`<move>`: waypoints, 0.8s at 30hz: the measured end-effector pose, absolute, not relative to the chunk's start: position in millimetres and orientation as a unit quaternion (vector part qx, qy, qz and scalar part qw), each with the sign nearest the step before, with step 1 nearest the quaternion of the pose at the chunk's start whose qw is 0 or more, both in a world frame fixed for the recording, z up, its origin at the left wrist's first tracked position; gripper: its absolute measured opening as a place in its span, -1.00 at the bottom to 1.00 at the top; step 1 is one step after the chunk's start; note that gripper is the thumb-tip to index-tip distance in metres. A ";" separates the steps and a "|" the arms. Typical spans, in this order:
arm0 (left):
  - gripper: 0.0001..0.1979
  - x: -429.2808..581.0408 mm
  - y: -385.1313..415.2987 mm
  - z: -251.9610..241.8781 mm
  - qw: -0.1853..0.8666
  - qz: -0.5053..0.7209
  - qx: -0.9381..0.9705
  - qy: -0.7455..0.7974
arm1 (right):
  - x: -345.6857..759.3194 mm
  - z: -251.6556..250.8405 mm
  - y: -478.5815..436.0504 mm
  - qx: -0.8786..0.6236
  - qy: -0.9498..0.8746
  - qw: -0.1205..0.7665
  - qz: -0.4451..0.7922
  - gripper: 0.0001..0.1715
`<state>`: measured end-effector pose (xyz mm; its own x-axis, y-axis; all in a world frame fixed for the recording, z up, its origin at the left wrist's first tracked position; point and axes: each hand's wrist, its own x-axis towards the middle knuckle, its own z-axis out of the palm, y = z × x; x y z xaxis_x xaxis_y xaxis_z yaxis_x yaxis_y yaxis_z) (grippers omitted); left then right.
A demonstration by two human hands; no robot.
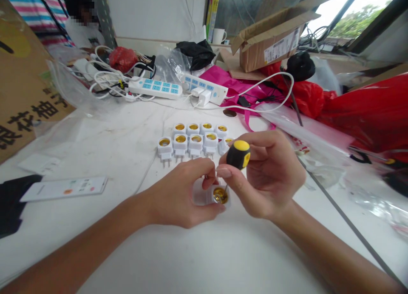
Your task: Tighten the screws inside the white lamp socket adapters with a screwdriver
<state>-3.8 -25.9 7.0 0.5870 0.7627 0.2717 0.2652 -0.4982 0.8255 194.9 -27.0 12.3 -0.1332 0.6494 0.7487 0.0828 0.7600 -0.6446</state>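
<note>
Thumb and fingers of our left hand (183, 192) grip a socket (219, 196) over the table (143, 260), well short of its far edge; our right hand (270, 177) is closed around a screwdriver (237, 155), its shaft reaching into the socket.

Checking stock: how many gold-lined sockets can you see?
10 gold-lined sockets: four in the back row, five in front, the rightmost partly hidden by the right hand, and one in the left hand. The hands may hide more.
</note>
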 end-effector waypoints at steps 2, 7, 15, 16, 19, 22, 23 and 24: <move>-0.63 -3.7 -25.7 6.4 0.368 0.316 0.815 0.317 | 194.5 10.0 -22.5 -0.254 -0.709 0.628 0.195 -0.36; -0.64 -3.6 -24.1 3.1 0.333 0.326 0.827 0.315 | 195.1 6.9 -15.9 -0.249 -0.727 0.629 0.116 -0.27; -0.64 -5.9 -23.2 2.1 0.326 0.329 0.839 0.285 | 199.6 4.3 -17.4 -0.275 -0.721 0.612 0.174 -0.60; -0.64 -5.8 -23.8 2.5 0.332 0.327 0.838 0.285 | 199.6 5.0 -18.1 -0.285 -0.715 0.611 0.184 -0.61; -0.64 -4.6 -26.3 3.4 0.354 0.330 0.831 0.274 | 197.6 7.8 -19.0 -0.296 -0.705 0.612 0.202 -0.65; -0.64 -2.9 -28.6 3.5 0.375 0.331 0.824 0.266 | 193.7 9.7 -18.1 -0.272 -0.698 0.632 0.197 -0.76; -0.63 -2.6 -28.9 3.4 0.378 0.331 0.823 0.266 | 192.5 10.0 -17.7 -0.268 -0.695 0.639 0.192 -0.79; -0.62 -2.4 -28.9 3.3 0.379 0.331 0.822 0.268 | 191.5 10.1 -17.4 -0.272 -0.693 0.641 0.188 -0.80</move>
